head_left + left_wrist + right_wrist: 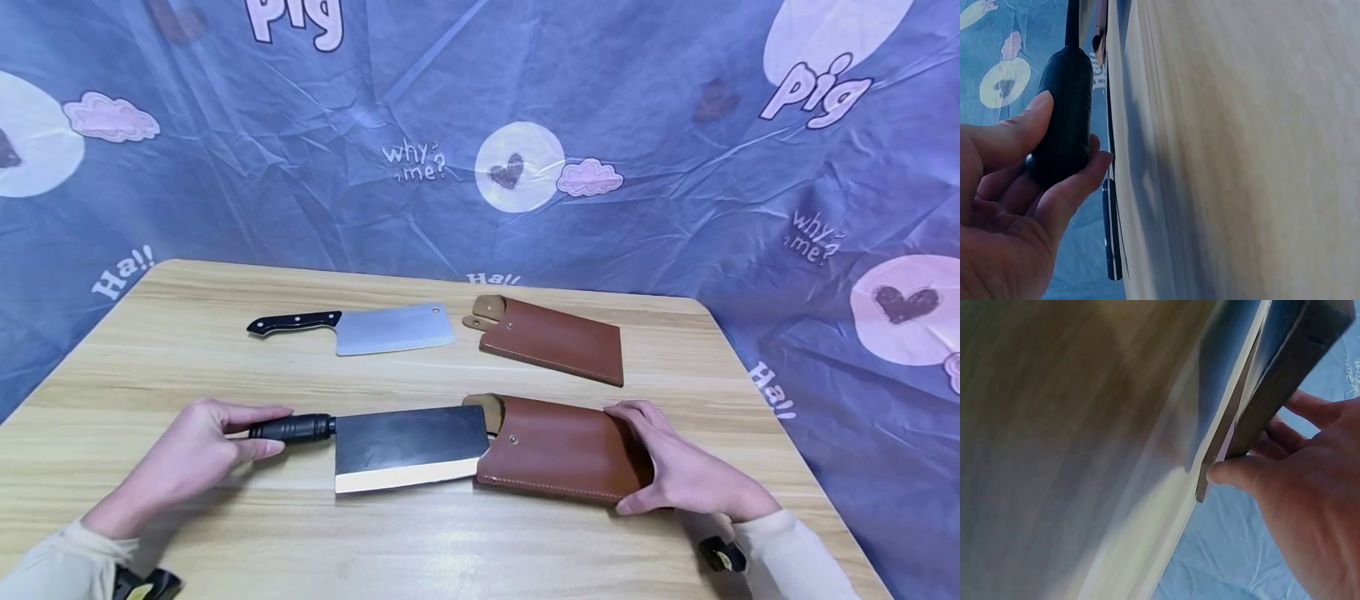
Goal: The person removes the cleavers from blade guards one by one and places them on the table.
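My left hand pinches the black handle of a cleaver between thumb and fingers. Its wide dark blade with a bright edge points right, above the table. The blade's far end meets the mouth of a brown leather knife sheath; whether any of it is inside I cannot tell. At the sheath's right end my right hand grips it, thumb on the near side and fingers on the far side. In the right wrist view, the sheath stands edge-on in that hand, tilted off the tabletop.
Farther back on the wooden table lies a second cleaver, silver with a black riveted handle. Right of it is another brown sheath, its tan strap tabs pointing left. A blue printed cloth hangs behind the table.
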Demonstrator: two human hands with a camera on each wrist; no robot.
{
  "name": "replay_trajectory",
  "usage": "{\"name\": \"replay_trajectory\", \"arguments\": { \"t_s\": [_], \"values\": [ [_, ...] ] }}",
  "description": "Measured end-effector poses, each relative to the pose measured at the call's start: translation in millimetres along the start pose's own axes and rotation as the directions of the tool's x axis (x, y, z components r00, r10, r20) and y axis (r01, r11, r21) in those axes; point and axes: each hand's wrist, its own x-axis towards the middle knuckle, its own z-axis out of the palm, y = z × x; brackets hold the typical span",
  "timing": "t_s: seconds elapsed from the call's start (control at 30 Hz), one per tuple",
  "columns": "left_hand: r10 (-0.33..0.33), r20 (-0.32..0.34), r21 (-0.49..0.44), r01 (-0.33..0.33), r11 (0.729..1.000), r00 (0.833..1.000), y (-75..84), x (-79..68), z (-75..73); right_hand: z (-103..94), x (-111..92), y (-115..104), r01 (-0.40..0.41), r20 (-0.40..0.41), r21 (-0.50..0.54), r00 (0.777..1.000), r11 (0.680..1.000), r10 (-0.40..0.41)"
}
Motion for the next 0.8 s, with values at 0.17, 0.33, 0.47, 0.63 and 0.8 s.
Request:
{"name": "replay_trajectory", "arguments": {
  "t_s": [0.17,0.33,0.47,0.63,0.8],
  "values": [
    [-0.023,-0.009,-0.001,0.023,1.0,1.0,-2.7,-0.7,-1.7,-1.4,-1.4,4.0,-0.037,-0.002,-0.004,0.999,0.999,0.037],
    [-0.011,-0.028,0.028,0.011,1.0,1.0,-5.5,-1.2,-4.7,-3.9,-3.3,8.3,-0.049,-0.008,-0.016,0.999,0.999,0.049],
    [-0.008,-0.034,0.046,0.009,0.999,0.999,-7.2,-2.5,-8.0,-7.2,-6.5,13.2,-0.056,-0.021,-0.013,0.998,0.998,0.055],
    [-0.021,-0.042,0.062,0.024,0.998,0.999,-9.6,-4.0,-13.7,-10.1,-10.5,20.8,-0.062,-0.031,-0.007,0.998,0.998,0.062],
    [-0.027,-0.057,0.074,0.031,0.997,0.998,-13.8,-5.5,-19.3,-11.6,-14.4,26.9,-0.084,-0.032,-0.004,0.996,0.996,0.084]
  ]
}}
